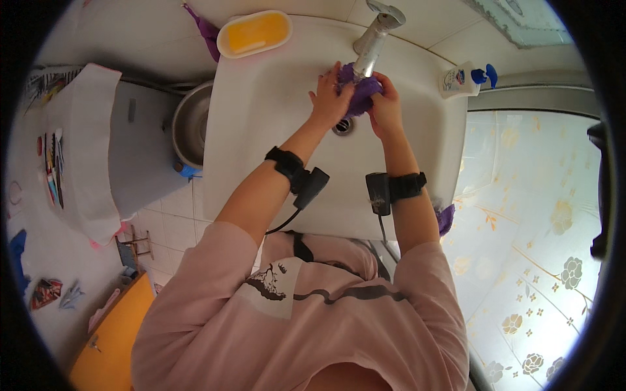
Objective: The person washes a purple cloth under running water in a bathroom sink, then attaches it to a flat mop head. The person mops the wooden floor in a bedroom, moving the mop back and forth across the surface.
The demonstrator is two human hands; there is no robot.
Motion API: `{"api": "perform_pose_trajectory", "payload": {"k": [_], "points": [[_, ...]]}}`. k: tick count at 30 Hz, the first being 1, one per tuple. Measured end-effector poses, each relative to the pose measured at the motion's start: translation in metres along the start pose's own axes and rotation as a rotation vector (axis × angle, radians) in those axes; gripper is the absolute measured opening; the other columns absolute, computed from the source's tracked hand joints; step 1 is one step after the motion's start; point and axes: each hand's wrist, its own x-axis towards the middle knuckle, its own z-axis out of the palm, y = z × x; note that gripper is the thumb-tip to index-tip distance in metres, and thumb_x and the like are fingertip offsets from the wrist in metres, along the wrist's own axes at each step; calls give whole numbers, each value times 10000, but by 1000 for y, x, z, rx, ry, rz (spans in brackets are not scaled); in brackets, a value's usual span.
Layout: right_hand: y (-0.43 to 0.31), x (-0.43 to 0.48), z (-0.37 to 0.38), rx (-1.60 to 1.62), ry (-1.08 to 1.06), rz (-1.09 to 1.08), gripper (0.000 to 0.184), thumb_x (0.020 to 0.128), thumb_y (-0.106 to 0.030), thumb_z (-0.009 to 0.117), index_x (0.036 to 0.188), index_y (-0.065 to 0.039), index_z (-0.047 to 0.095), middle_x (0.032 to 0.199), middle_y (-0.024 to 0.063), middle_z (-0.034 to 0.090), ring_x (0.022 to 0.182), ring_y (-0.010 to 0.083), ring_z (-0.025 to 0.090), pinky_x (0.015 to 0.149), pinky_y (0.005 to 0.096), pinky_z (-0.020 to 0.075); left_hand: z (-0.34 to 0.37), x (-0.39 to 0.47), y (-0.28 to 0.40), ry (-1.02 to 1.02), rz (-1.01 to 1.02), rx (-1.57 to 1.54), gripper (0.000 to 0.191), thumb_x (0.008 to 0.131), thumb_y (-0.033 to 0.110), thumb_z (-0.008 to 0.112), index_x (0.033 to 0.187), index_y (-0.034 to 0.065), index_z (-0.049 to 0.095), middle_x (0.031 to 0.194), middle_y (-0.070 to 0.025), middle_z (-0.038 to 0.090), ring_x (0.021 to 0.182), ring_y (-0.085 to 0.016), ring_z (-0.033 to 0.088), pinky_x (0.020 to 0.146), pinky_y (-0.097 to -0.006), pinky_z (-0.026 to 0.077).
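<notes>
A purple cloth (362, 98) is spread between my two hands, directly beneath the spout of the chrome faucet (373, 45). My left hand (329, 97) lies against the cloth's left side with its fingers spread, the thumb over the cloth. On the other side, my right hand (388, 108) pinches the cloth's right edge between thumb and fingers. Both hands are inside the white washbasin (274, 127), just above the drain (343, 127). The spout hides part of the cloth. Whether water is running is hard to make out.
A soap dish (223, 45) with a yellow pad sits at the basin's back left corner. A pump bottle (457, 81) stands at the back right. Left of the basin are a metal bowl (188, 128) and a covered appliance (142, 141). Another purple cloth (445, 220) hangs at the right edge.
</notes>
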Motion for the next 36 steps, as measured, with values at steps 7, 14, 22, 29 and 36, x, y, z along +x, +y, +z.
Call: {"api": "perform_pose_trajectory", "payload": {"k": [7, 14, 22, 29, 36], "points": [[-6, -7, -16, -164, -4, -67, 376, 688, 86, 378, 1035, 32, 515, 913, 90, 568, 760, 142, 554, 638, 240, 462, -2, 3, 10, -142, -123, -75, 368, 843, 239, 475, 1152, 40, 487, 1046, -209, 551, 957, -307, 548, 832, -348, 418], [-7, 14, 5, -134, -144, 52, 321, 739, 70, 392, 1042, 57, 499, 924, 108, 566, 788, 175, 564, 698, 282, 471, -32, -12, -15, -324, 63, -66, 492, 728, 157, 651, 1160, 31, 451, 978, -83, 588, 884, -199, 576, 787, -312, 455], [7, 21, 19, 364, 149, 25, 308, 807, 66, 367, 1104, 38, 441, 1029, 166, 528, 958, 258, 536, 830, 364, 451, -41, -18, -23, -518, -622, -867, 479, 767, 292, 631, 1127, 26, 462, 1036, -118, 555, 917, -226, 562, 769, -376, 489], [7, -28, 1, -1027, -204, -548, 398, 653, 65, 504, 1035, -43, 468, 1091, 154, 507, 1028, 282, 498, 905, 417, 381, -1, -16, 7, -502, -548, -1681, 482, 818, 414, 541, 1099, 29, 472, 1030, -120, 555, 951, -220, 544, 870, -370, 443], [-74, -3, 3, -1111, -56, -994, 523, 642, 35, 522, 1151, -66, 459, 1166, 154, 482, 1107, 293, 436, 932, 403, 349, 1, 4, 1, -465, -744, -1144, 275, 723, 165, 661, 942, 61, 534, 785, -50, 573, 655, -178, 567, 625, -289, 498]]}}
